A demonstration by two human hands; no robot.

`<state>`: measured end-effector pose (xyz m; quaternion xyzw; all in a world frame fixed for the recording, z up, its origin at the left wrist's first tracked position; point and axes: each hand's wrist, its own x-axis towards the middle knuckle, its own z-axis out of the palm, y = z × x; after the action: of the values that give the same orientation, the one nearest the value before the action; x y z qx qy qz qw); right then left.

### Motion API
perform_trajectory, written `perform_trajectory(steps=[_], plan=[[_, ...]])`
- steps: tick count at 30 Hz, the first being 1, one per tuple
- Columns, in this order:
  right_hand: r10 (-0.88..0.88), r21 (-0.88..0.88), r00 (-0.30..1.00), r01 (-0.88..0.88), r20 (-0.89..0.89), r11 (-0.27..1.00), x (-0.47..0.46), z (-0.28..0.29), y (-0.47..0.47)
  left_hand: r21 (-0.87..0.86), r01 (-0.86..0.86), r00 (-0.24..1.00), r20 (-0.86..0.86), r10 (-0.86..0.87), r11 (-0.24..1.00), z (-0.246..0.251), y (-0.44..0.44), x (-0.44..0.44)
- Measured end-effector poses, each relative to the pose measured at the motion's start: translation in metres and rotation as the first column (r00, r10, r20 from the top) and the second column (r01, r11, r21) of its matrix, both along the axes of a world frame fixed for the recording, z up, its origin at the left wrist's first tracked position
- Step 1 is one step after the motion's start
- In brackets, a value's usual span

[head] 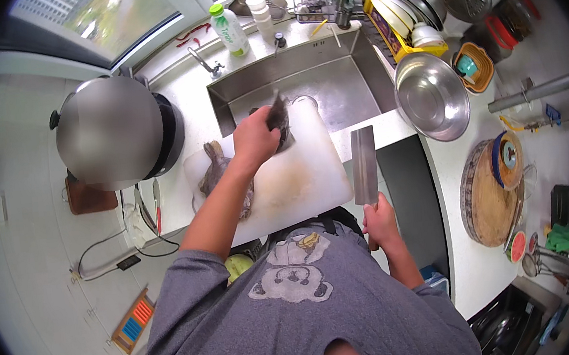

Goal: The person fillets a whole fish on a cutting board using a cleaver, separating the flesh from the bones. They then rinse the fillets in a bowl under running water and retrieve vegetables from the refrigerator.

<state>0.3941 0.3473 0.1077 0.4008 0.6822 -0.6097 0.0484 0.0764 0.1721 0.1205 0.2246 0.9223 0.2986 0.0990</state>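
My left hand (254, 138) grips a dark fish (280, 122) above the far part of a white plastic cutting board (291, 190). Most of that fish is behind my fingers, and its outline is blurred. A second greyish-brown fish (217, 170) lies on the board's left side, tail away from me, partly covered by my left forearm. In my right hand (381, 219) is a cleaver (364, 165), held by its handle to the right of the board. Its broad blade points away from me and is apart from both fish.
The board's far end overlaps a stainless steel sink (337, 81). A large round appliance (170, 132) stands at left. Right of the sink are a metal bowl (432, 97) and a yellow dish rack (419, 50). A round wooden board (487, 203) rests on the right counter.
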Motion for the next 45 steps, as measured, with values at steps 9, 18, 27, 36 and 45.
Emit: perform_trajectory(steps=[9,18,27,36,45], plan=[[0.161,-0.006,0.987,-0.161,-0.002,0.987,-0.010,-0.005,0.007,-0.324,0.281,0.790,-0.456,-0.409,0.903,-0.099,-0.033,0.077],[0.472,0.321,0.880,-0.433,-0.051,0.842,-0.077,-0.043,-0.028,0.006,0.186,0.908,-0.383,-0.170,0.983,-0.127,-0.071,0.118],[0.526,0.454,0.848,-0.495,0.067,0.741,-0.129,-0.087,-0.078,0.263,0.107,0.928,-0.373,-0.001,0.959,-0.160,-0.037,0.085],[0.515,0.390,0.844,-0.528,0.148,0.754,-0.083,-0.063,-0.095,0.295,0.156,0.933,-0.358,-0.043,0.942,-0.173,-0.042,0.083],[0.480,0.431,0.865,-0.492,0.145,0.756,-0.150,-0.090,-0.086,0.277,0.157,0.927,-0.373,-0.045,0.948,-0.177,-0.042,0.080]])
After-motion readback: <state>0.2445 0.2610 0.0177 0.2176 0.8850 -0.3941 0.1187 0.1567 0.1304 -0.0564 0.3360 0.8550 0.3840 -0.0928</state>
